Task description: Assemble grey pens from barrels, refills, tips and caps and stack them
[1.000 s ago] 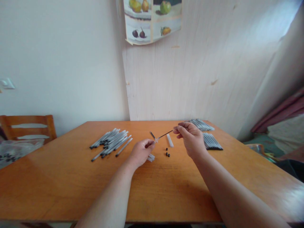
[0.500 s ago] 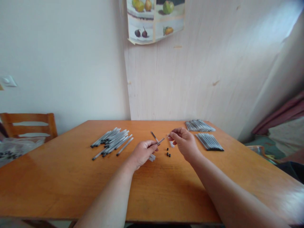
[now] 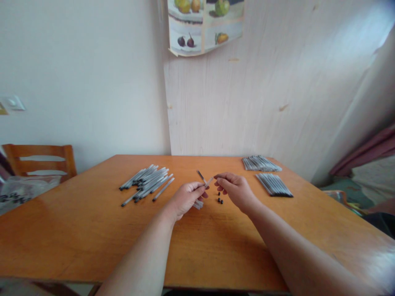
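Note:
My left hand (image 3: 189, 196) is closed around a slim pen (image 3: 209, 182) that points up to the right, its showing end now whitish and translucent. A dark-tipped pen (image 3: 201, 176) sticks out beyond the fingers; whether it is held or lies on the table I cannot tell. Below the palm, whitish translucent tube ends (image 3: 198, 204) show. My right hand (image 3: 232, 187) is pinched close to the end of the held pen, with a small dark bit at its fingertips that is too small to name. Several small black plugs (image 3: 219, 200) lie on the table just below the right hand.
On the wooden table (image 3: 138, 242), a loose pile of grey pens (image 3: 148, 183) lies to the left. A neat row of pens (image 3: 274, 185) and a bundle in clear wrap (image 3: 261, 163) lie at the right. A chair (image 3: 40, 160) stands at the left, a wall behind.
My right hand has moved left and slightly down, to the end of the held pen. The clear piece it held is now over the pen's dark tip. The left hand stays in place.

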Demonstrator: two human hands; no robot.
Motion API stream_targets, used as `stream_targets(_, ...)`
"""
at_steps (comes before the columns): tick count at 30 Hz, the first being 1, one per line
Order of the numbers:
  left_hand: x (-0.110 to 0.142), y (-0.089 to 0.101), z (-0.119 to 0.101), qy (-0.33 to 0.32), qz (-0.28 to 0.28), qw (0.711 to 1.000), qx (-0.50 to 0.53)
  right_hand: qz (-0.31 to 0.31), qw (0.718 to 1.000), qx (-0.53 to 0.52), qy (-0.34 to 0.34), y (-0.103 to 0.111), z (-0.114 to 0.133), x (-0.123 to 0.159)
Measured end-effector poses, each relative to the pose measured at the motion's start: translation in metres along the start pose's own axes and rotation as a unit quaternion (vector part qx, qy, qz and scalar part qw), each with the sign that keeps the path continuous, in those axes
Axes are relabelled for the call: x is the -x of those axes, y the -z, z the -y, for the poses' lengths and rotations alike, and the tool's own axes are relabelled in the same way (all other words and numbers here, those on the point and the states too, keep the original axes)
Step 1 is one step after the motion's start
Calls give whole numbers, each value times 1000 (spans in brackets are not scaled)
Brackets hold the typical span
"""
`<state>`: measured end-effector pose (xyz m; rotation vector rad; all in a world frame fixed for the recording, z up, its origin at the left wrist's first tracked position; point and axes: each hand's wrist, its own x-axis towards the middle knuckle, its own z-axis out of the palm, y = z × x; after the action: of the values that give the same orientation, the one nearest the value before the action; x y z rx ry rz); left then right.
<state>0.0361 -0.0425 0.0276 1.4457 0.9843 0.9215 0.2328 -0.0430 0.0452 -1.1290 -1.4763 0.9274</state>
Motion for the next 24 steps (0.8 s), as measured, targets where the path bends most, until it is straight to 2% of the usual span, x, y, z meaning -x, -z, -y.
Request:
stream_targets(7, 2, 1, -3, -4, -16, 1000, 26, -14, 999, 35, -13, 10, 8, -1)
stream_targets(11, 3, 1, -5, -17, -32, 999, 12, 20, 991, 121, -48, 24, 10, -3)
stream_targets(14, 3, 2, -5, -28, -45, 999, 3, 78, 972, 214, -57, 31, 6, -5)
stream_targets(18, 1, 3, -3, -46, -52, 998, 0, 153, 938, 310, -24, 32, -3, -7)
stream_targets(21, 0, 3, -2, -56, -52, 997, -7, 159, 914, 373, -2, 28, -10, -8)
stream_targets(24, 1, 3, -3, -54, -50, 997, -5, 155, 891, 427, -14, 24, -15, -9)
